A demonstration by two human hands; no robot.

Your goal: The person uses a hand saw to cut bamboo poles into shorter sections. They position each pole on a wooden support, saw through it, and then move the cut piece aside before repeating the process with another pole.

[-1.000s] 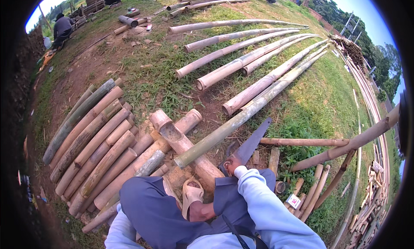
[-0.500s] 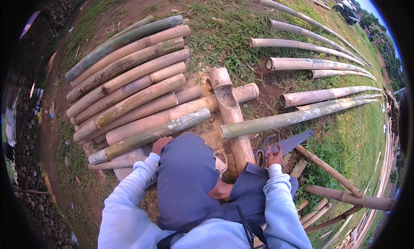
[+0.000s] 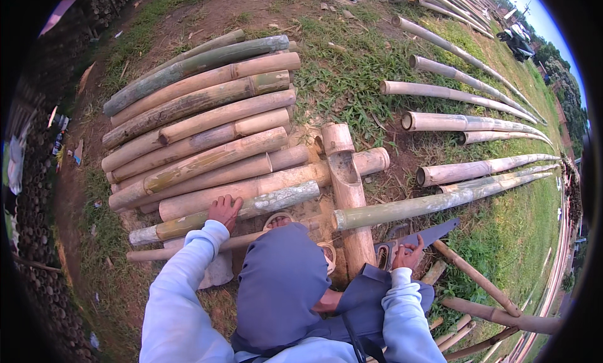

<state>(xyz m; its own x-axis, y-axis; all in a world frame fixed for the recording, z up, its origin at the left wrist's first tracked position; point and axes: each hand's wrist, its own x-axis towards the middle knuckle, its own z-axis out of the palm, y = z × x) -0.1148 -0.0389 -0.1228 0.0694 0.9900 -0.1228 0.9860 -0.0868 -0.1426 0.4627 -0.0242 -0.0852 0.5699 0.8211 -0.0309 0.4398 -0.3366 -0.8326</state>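
My left hand (image 3: 224, 213) lies over the short, green-mottled bamboo piece (image 3: 279, 200) at the near side of the stack, fingers spread and nothing enclosed in them. At the right, my right hand (image 3: 408, 254) is at the hand saw (image 3: 433, 233), beside its handle, with fingers slightly apart. The saw's blade points away to the right, and its handle is partly hidden. Between my hands stands a thick notched bamboo post (image 3: 353, 215). The end of a long greenish bamboo pole (image 3: 389, 212) lies across it, and another bamboo log (image 3: 295, 179) passes behind its notch.
Several cut bamboo lengths (image 3: 207, 96) lie stacked at the left. Long bamboo poles (image 3: 477, 123) stretch off to the right over grass. Crossed bamboo supports (image 3: 480, 278) stand at the lower right. My bent knee (image 3: 276, 281) rises in the middle.
My left hand has moved forward from beside my knee onto the mottled bamboo piece. My right hand's fingers have loosened at the saw, which stays in place. The whole view has tilted slightly.
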